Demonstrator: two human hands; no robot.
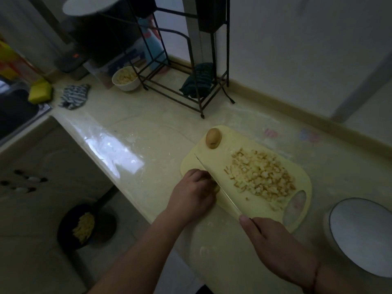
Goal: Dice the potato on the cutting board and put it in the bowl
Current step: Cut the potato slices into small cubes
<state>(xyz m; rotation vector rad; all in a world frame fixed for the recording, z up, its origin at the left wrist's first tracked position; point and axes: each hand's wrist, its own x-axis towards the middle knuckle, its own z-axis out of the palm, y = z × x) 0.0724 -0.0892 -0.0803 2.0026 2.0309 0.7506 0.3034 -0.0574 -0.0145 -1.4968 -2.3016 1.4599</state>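
Across the pale tabletop [131,132] lies a yellow cutting board [250,209] near the front edge, carrying a heap of diced potato [263,177] on its right half and one whole unpeeled potato [213,138] at its far corner. Right of the board sits a large white bowl [360,234], its inside bare as far as can be seen. At the back, beside a black wire rack [191,60], stands a small white bowl [126,78] filled with potato dice. Down on the floor, a dark pan [84,227] holds yellowish strips that look like peelings. The left hand [194,193] curls over a potato piece [216,188] at the board's left edge, mostly hiding it. The right hand [273,242] grips the handle of a knife [216,183], whose blade lies against the left fingers. A yellow sponge [40,93] and a striped cloth [74,96] lie by the sink. Any printing on the packages at the back is too blurred to read.
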